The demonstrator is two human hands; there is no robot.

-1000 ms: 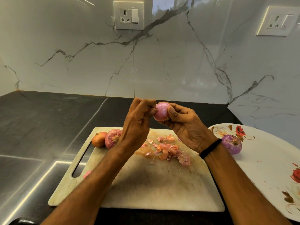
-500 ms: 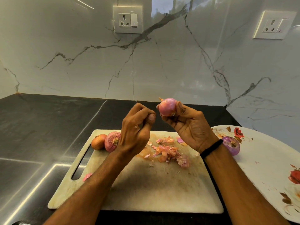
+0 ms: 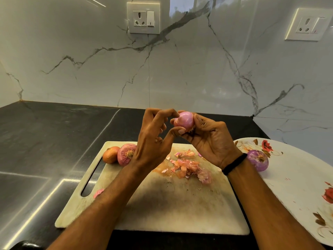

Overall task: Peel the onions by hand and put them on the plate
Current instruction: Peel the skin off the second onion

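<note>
Above the far edge of the board: one pink, glossy, round onion (image 3: 184,121), held in the air, clear of every surface. The right hand (image 3: 210,141) cupped it from the right and below, fingers curled round its back. The left hand (image 3: 153,141) met it from the left, forefinger tip on the bulb's upper left and thumb tip on its lower edge, pinching it between them. The remaining left fingers were loosely curled, apart from the bulb. A black band (image 3: 234,164) circled the right wrist.

Below the hands: one pale, stained, rectangular cutting board (image 3: 162,204) with a slot handle at its left, lying on a dark polished stone countertop (image 3: 45,141).
- Far left corner: an orange-brown unpeeled onion (image 3: 110,154) touching a red-skinned unpeeled onion (image 3: 126,154), the latter partly hidden by the left hand.
- Middle: a heap of pink and orange onion skins (image 3: 187,166).
- Beside the slot handle: one stray pink skin flake (image 3: 98,193).

Right of the board: one white plate with red flower print (image 3: 297,177), carrying a peeled purple onion (image 3: 257,160) near its left rim, just beside the right wrist.

Behind: a white, grey-veined marble wall (image 3: 90,69) bearing two white sockets (image 3: 143,18) (image 3: 306,24).
</note>
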